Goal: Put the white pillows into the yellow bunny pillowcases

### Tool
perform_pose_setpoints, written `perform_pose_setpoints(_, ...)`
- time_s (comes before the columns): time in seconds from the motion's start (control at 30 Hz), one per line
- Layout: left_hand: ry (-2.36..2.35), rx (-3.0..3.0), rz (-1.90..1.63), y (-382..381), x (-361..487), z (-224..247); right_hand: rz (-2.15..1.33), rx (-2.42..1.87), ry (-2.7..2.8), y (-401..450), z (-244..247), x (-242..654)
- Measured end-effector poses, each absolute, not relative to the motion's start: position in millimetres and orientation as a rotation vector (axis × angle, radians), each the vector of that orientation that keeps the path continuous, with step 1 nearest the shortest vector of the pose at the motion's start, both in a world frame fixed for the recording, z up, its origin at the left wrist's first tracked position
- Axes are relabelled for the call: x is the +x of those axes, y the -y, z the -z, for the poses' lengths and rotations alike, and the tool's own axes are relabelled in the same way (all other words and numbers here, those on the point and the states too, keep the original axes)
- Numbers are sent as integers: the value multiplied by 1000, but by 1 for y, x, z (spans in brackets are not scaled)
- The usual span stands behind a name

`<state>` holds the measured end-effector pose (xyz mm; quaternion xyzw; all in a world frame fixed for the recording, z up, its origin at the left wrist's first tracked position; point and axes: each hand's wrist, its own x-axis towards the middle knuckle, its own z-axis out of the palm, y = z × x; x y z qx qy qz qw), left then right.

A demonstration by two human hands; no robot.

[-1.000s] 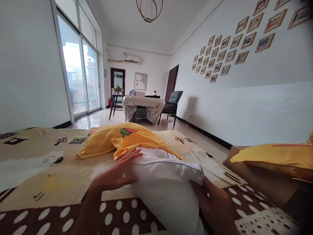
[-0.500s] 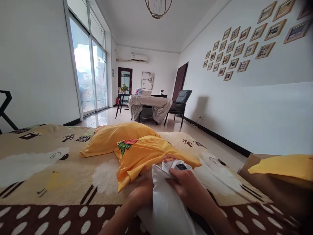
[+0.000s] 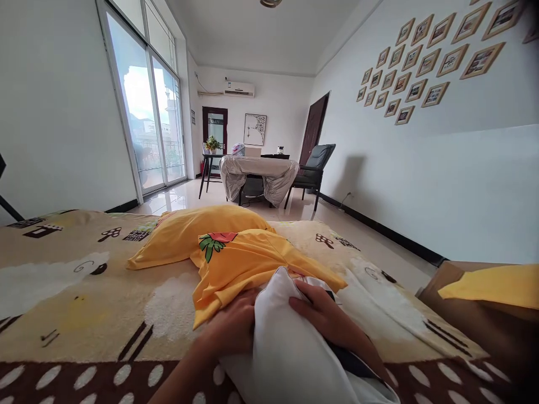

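A white pillow (image 3: pixel 290 348) rises toward me, its corner pointing up against the yellow pillowcase (image 3: pixel 248 261), which lies loose with a red and green print. My right hand (image 3: pixel 322 311) grips the pillow's upper right side, thumb on the near face, beside a dark patch on the white cloth. Against the pillow's left side, my left hand (image 3: pixel 236 320) is closed, its fingertips hidden behind the pillow and by the pillowcase's near edge. Whether the corner is inside the pillowcase opening cannot be made out; it shows in front of it.
A filled yellow pillow (image 3: pixel 189 230) lies behind the pillowcase on the sheep-patterned blanket (image 3: pixel 168 314). To the right stands a cardboard box (image 3: pixel 458 303) with yellow cloth (image 3: pixel 497 286) on top. Farther off are a covered table (image 3: pixel 261 165) and a black chair (image 3: pixel 315 168).
The white pillow's corner has risen and more of its body shows. My left hand has come up beside the pillow, and my right hand has shifted slightly. The view has tilted down a little.
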<state>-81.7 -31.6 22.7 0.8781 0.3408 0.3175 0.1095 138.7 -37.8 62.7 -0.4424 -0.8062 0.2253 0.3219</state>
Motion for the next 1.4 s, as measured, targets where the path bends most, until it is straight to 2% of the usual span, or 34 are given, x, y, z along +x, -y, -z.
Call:
perform_pose_setpoints(0.1,-827,2433,-747,30,-107,-46,-620,-1181,2199,39,-60,132)
perform_pose_setpoints(0.2,-777,2345,-887,24,-118,-52,-602,-1173,2223,43,-50,120)
perform_pose_setpoints(0.43,-1432,2465,-1126,-5,-112,-19,-669,-968,2201,51,-48,95)
perform_pose_setpoints(0.67,-1624,2778,-1120,-19,-114,-4,-554,-1165,2105,42,-38,93)
perform_pose_setpoints(0.9,-1820,3114,-1490,-21,-102,7,-602,-1093,2022,44,-34,90)
perform_pose_setpoints(1.03,-1663,3218,-1393,-20,-102,9,-663,-1124,2041,44,-36,90)
perform_pose_setpoints(1.27,-2020,2910,-1167,-27,-98,13,-666,-1145,2061,51,-34,79)
perform_pose_setpoints(1.4,-2069,2880,-1166,-31,-95,17,-740,-1170,2193,60,-37,68)
